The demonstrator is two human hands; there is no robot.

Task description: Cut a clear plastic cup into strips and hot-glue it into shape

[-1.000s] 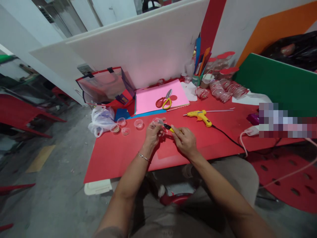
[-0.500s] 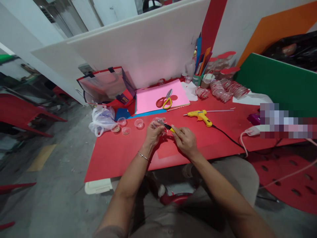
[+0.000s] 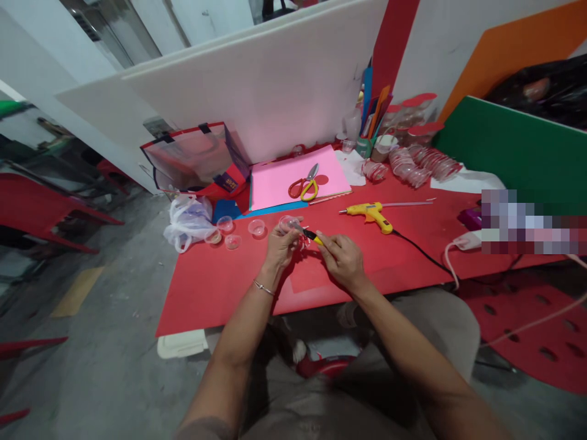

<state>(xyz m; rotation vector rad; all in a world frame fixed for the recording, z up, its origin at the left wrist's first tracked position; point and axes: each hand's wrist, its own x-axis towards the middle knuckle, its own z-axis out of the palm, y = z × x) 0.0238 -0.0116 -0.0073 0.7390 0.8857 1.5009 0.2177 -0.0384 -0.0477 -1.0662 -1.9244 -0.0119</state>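
Left hand (image 3: 281,247) pinches a cup (image 3: 287,224), right hand (image 3: 343,260) grips a cutter (image 3: 312,236), apparently mid-trim; the next stroke calls for steadiness.

Yellow and black are being shown by the knife (image 3: 312,236); a clear, red-tinged look by the held cup (image 3: 287,223); plain red is being displayed by the tabletop (image 3: 215,293); pink by the paper (image 3: 270,188), with one red dot (image 3: 322,179); the scissors (image 3: 310,179) are being seen with one orange-red loop, one yellow.
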